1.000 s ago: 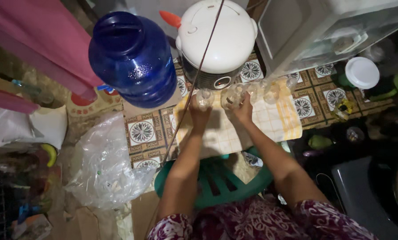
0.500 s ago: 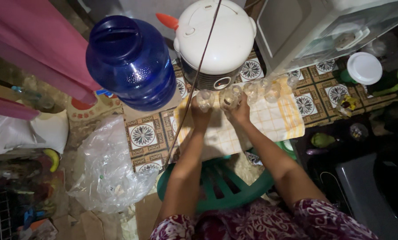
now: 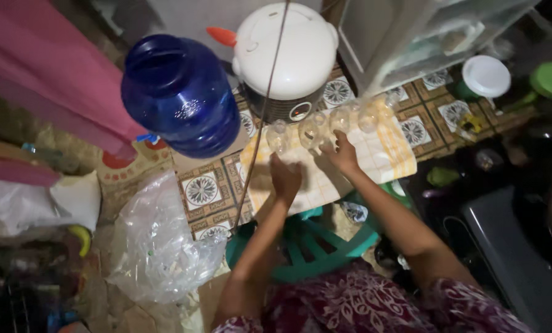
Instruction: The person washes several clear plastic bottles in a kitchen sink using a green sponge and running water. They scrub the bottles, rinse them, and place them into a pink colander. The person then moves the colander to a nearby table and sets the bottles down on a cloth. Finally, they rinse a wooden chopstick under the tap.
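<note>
Several clear glasses (image 3: 316,126) are standing in a row on the yellow checked cloth (image 3: 387,154), likely so they drain. We are resting our left hand (image 3: 285,177) flat below them, holding nothing; our right hand (image 3: 344,154) is touching one glass — grip unclear. Half a second ago, both hands were higher — up among the glasses.

Home kitchen floor, as I read it: patterned floor tiles (image 3: 202,190) at centre left; white rice cooker (image 3: 286,52) top centre; blue water jug (image 3: 180,92) upper left; clear glasses (image 3: 322,123) on a checked cloth (image 3: 387,154), centre.
</note>
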